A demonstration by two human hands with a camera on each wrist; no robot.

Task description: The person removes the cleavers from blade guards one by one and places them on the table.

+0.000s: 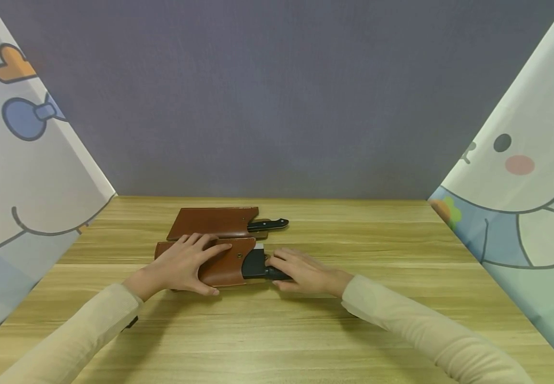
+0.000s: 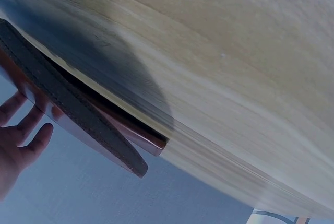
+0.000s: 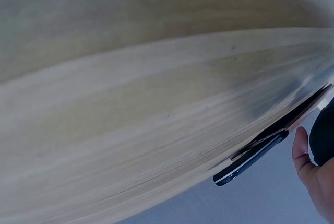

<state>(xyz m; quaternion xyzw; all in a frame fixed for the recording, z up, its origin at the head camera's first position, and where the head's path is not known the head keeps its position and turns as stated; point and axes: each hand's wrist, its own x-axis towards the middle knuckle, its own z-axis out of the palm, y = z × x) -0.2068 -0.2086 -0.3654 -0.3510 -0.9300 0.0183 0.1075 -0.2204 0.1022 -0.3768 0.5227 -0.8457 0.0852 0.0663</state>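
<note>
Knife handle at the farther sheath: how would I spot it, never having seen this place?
On the wooden table, look toward the grey wall for the farther brown sheath. From its right end sticks the knife handle. It is slim with pale dots, whereas the nearer sheath shows a wide black part at its opening.

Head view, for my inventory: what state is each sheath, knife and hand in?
Near sheath: occupied
Near knife: partly sheathed
Far sheath: occupied
Far knife: sheathed, handle out
Left hand: spread on near sheath
Right hand: gripping near knife
</note>
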